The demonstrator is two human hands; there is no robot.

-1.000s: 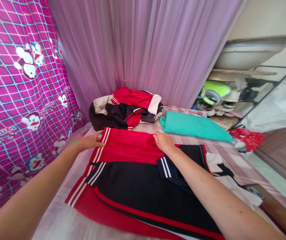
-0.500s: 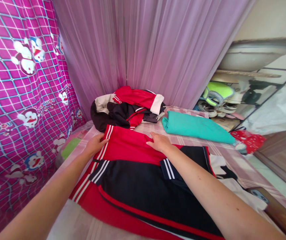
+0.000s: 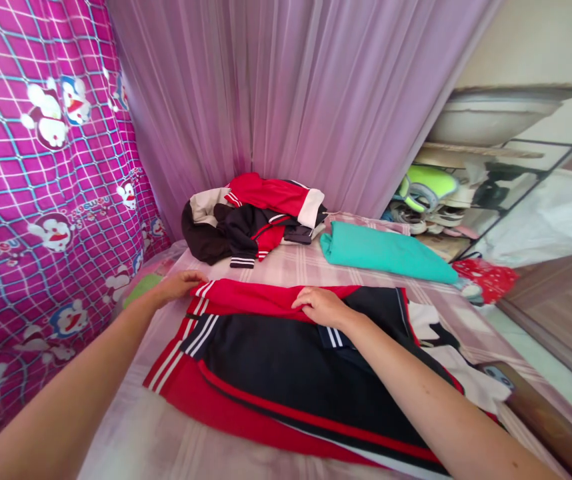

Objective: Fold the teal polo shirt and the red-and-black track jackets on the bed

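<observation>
A red and black track jacket lies spread before me, with white-striped ribbing at its hem and cuffs. Its far red side is doubled over into a narrow strip. My left hand pinches the far corner of that strip at the striped hem, on the left. Farther right, my right hand has its fingers closed on the red fabric of the same fold. A striped cuff shows partly under my right wrist. The right forearm covers part of the jacket's black body.
A clothes pile and a folded turquoise cloth lie behind on the checked bedsheet. A phone rests at the right. Purple curtains hang behind, a magenta patterned curtain at left; a shoe rack stands right.
The jacket's far red side has come toward me and folded down into a narrower strip, showing more sheet behind it. Both hands remain on that edge. A striped cuff now shows by the pile.
</observation>
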